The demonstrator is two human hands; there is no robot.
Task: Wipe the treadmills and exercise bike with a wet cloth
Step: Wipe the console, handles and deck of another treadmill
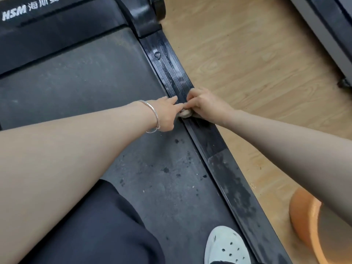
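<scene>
Two hands meet on the right side rail [192, 103] of a black treadmill [80, 77], about mid-frame. Left hand [167, 114], silver bangle [155, 116] on the wrist, reaches from the left over the belt [85, 86]; fingers extended toward the rail, tips touching the right hand and a small pale wad of cloth [184, 113]. Right hand [206, 105] comes from the right, fingers curled down over the rail, gripping the cloth against it. Cloth mostly hidden between the hands; only a small bunched bit shows at the rail's inner edge. Whether the left hand pinches the cloth or just touches it: cannot tell.

Rail is ribbed, with wet streaks and a water drop [157, 54] further up; near section looks blotchy and damp. Dark wet spots on the belt near the rail. White "HSM" logo [14, 14] on the motor cover, far left.

Near bottom: dark trouser leg [99, 229] over the belt, white perforated clog [226, 246] on the belt next to the rail. Orange basin [302, 225] on the wood floor [257, 54], near right, partly behind the right forearm. Edge of another dark machine [331, 33] far right.
</scene>
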